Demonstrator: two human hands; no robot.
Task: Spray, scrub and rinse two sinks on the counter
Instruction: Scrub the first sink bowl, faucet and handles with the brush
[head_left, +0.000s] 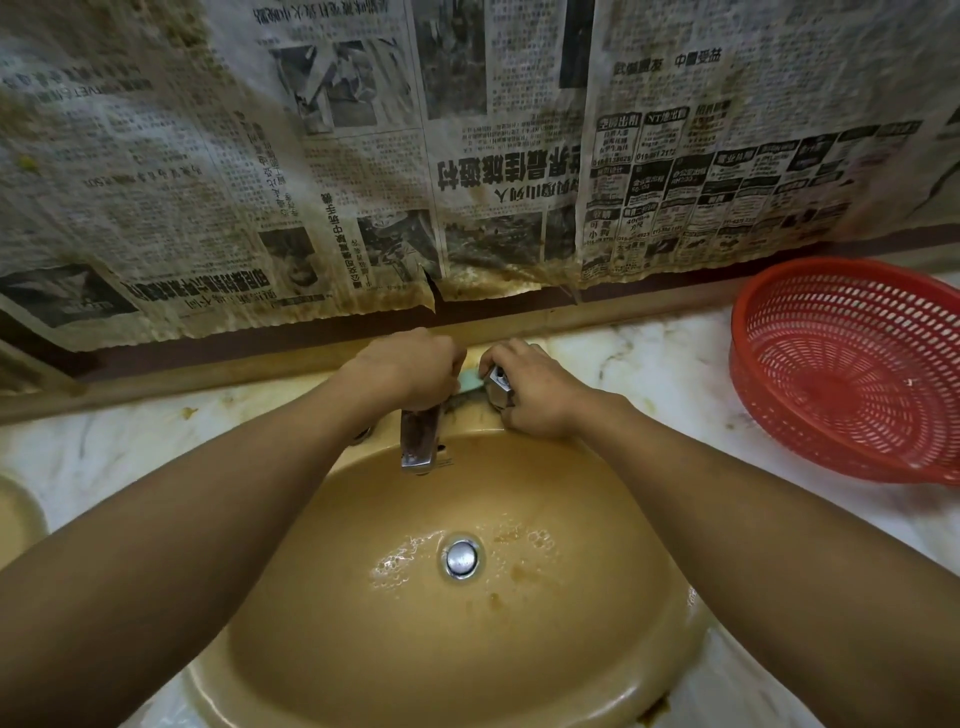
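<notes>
I see only a sliver of the pale green pad (470, 378); the rest hides under my left hand (410, 364), whose fingers curl round it behind the faucet (418, 441). My right hand (535, 389) wraps the chrome tap handle (498, 391). Both reach over the tan sink (363, 649), which has suds by its drain (461, 558). A second sink (15, 514) is cut off at the left edge. A red basket (841, 374) sits on the counter (649, 374).
</notes>
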